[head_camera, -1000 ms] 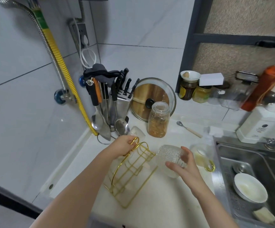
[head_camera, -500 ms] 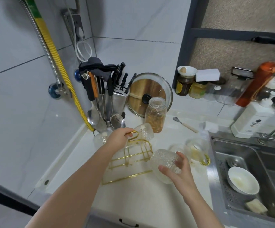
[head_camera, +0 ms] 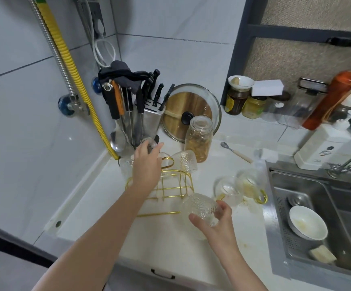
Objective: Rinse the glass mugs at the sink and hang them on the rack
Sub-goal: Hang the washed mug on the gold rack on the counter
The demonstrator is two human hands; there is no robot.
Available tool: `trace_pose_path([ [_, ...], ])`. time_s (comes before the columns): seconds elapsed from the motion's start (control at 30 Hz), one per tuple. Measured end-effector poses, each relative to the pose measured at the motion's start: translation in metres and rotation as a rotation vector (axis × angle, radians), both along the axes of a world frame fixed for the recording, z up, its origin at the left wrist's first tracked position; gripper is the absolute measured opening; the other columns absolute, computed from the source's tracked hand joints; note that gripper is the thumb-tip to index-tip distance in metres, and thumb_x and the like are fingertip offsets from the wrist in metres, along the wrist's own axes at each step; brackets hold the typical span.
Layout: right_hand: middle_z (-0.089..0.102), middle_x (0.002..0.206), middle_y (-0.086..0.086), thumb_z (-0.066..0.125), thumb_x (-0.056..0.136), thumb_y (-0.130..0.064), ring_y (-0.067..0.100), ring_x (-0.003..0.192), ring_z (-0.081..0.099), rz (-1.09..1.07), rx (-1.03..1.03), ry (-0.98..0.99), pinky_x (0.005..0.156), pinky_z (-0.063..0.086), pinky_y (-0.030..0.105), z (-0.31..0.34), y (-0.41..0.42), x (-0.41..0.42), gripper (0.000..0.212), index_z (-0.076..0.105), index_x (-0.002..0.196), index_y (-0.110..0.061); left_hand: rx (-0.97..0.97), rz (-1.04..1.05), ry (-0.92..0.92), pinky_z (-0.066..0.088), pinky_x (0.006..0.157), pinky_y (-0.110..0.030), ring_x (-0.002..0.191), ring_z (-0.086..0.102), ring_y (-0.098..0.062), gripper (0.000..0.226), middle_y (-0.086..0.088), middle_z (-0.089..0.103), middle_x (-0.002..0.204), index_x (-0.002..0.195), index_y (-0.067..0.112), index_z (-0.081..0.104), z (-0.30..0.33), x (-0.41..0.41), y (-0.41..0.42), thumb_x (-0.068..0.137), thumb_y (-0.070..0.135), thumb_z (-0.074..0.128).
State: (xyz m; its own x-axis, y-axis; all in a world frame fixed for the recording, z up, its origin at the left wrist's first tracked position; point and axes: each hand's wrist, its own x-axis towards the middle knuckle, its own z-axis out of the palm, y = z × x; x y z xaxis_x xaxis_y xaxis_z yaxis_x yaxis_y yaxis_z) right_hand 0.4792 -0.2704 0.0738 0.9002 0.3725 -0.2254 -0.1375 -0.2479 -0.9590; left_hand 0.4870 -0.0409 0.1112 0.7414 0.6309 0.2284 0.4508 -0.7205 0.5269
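1. Currently the right hand (head_camera: 214, 225) grips a textured clear glass mug (head_camera: 199, 208) tipped sideways just beside the gold wire rack (head_camera: 166, 185), probably to hook it on.
2. The left hand (head_camera: 147, 164), fingers loosely extended and holding nothing, rests at the rack's top, likely steadying it.
3. Two gold-handled mugs (head_camera: 241, 185) wait on the white tabletop (head_camera: 170, 244) beside the steel sink (head_camera: 317, 227).
4. Grey tiles line the kitchen corner.
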Motion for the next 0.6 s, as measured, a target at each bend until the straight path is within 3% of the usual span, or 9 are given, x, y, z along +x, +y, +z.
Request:
trace_pose_path([
  [0.1, 0.041, 0.134, -0.002, 0.078, 0.042, -0.058, 0.011, 0.123, 0.041, -0.022, -0.006, 0.027, 0.103, 0.037, 0.030, -0.006, -0.001, -0.006, 0.115, 0.028, 0.138, -0.020, -0.084, -0.035, -0.295, 0.043, 0.096, -0.030, 0.114, 0.050, -0.015, 0.031, 0.001, 0.054, 0.125, 0.122, 0.019, 0.060, -0.004, -0.027, -0.047, 0.094, 0.013, 0.050],
  [0.2, 0.042, 0.134, 0.001, 0.077, 0.045, -0.061, 0.012, 0.124, 0.042, -0.063, -0.018, 0.029, 0.108, 0.039, 0.037, -0.011, 0.001, -0.007, 0.114, 0.027, 0.140, -0.025, -0.337, -0.085, -0.263, 0.051, 0.084, -0.031, 0.091, 0.057, -0.005, 0.020, 0.011, 0.059, 0.103, 0.106, 0.024, 0.066, -0.028, -0.050, -0.089, 0.093, 0.015, 0.053],
  [0.3, 0.040, 0.131, 0.000, 0.076, 0.053, -0.056, 0.010, 0.120, 0.040, -0.066, -0.042, 0.034, 0.106, 0.039, 0.035, -0.012, 0.003, -0.006, 0.107, 0.028, 0.143, -0.025, -0.557, -0.079, -0.177, 0.048, 0.092, -0.030, 0.099, 0.056, -0.002, 0.019, 0.017, 0.055, 0.105, 0.107, 0.029, 0.064, -0.049, -0.059, -0.115, 0.095, 0.022, 0.051],
  [0.43, 0.040, 0.133, 0.000, 0.070, 0.055, -0.064, 0.014, 0.123, 0.044, -0.057, -0.069, -0.004, 0.105, 0.042, 0.038, -0.015, 0.006, -0.002, 0.101, 0.036, 0.140, -0.022, -0.898, -0.048, -0.182, 0.039, 0.101, -0.023, 0.115, 0.051, -0.006, 0.028, 0.006, 0.052, 0.124, 0.125, 0.025, 0.058, -0.054, -0.058, -0.119, 0.098, 0.025, 0.049],
  [0.53, 0.041, 0.136, 0.003, 0.071, 0.078, -0.048, 0.017, 0.127, 0.044, -0.051, -0.059, -0.016, 0.106, 0.040, 0.036, -0.017, 0.011, 0.006, 0.076, 0.039, 0.140, -0.020, -0.999, -0.048, -0.201, 0.034, 0.108, -0.026, 0.124, 0.045, -0.006, 0.039, 0.008, 0.048, 0.134, 0.135, 0.022, 0.050, -0.056, -0.051, -0.112, 0.096, 0.025, 0.053],
  [0.6, 0.042, 0.138, 0.005, 0.064, 0.082, -0.051, 0.020, 0.130, 0.044, -0.047, -0.029, 0.021, 0.109, 0.040, 0.045, -0.021, 0.016, 0.011, 0.071, 0.037, 0.142, -0.025, -1.027, -0.058, -0.205, 0.031, 0.111, -0.028, 0.126, 0.041, -0.005, 0.045, 0.011, 0.046, 0.135, 0.137, 0.022, 0.046, -0.059, -0.046, -0.107, 0.094, 0.025, 0.057],
])
